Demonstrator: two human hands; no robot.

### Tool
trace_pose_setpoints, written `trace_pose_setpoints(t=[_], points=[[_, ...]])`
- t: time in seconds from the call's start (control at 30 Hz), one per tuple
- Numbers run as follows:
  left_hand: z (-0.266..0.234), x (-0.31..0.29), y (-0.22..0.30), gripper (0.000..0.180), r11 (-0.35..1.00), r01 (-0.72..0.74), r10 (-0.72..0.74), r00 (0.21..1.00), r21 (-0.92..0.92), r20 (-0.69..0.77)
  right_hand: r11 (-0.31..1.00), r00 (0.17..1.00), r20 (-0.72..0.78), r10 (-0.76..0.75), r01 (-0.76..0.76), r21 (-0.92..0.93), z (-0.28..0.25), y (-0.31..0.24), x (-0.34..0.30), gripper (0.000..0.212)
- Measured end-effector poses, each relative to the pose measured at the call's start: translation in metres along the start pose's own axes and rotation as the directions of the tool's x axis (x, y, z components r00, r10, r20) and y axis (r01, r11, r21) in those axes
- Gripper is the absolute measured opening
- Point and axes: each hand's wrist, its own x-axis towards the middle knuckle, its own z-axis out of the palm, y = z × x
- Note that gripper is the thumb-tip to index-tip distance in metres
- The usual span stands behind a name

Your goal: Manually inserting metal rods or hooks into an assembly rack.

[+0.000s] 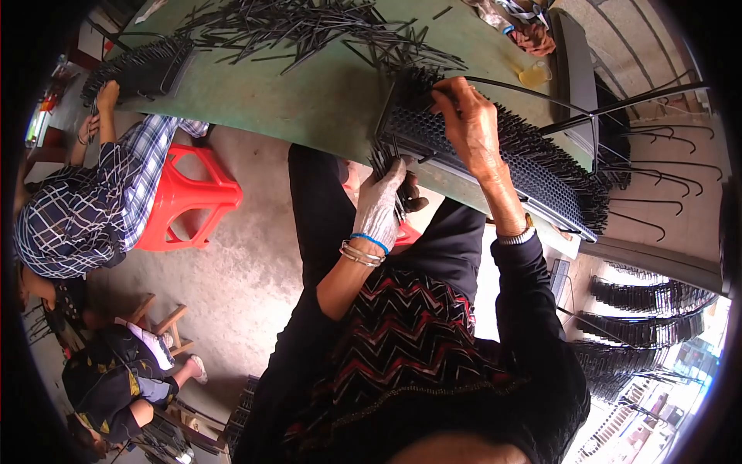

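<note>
My left hand (379,205), in a whitish glove with dark fingertips, is closed around a bundle of thin black rods (382,157) just off the table's near edge. To its right stands a long black rack (533,184) with a honeycomb of small holes, and many short black rods (525,135) stick up along its far side. My bare right hand (473,127) is over the rack's left part, its thumb and forefinger drawn together among the rod ends. Whatever lies between those fingertips is too small to make out.
Loose black rods (301,31) lie heaped on the green table (309,97). A yellow cup (535,74) and cloths (533,37) are at the back right. Hooked metal wires (657,174) hang at right. A co-worker (77,209) sits by a red stool (189,201), another person (116,379) below.
</note>
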Motion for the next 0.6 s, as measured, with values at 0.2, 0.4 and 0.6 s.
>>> trace_pose_setpoints(t=[0.2,0.4,0.6], points=[[0.004,-0.005,0.002,0.021,0.999,0.014,-0.013,1.000,0.043,-0.014,0.985,0.992,0.059,-0.110,0.117,-0.127,0.003,-0.010,0.005,0.011],[0.002,-0.005,-0.001,0.019,0.995,-0.089,0.088,0.996,0.051,0.036,0.967,0.992,0.077,-0.100,0.115,-0.228,0.002,-0.008,0.004,0.013],[0.004,-0.013,0.006,0.020,0.996,-0.063,0.063,0.998,0.068,0.010,0.923,0.972,-0.005,-0.237,0.223,-0.315,0.003,-0.010,-0.010,0.019]])
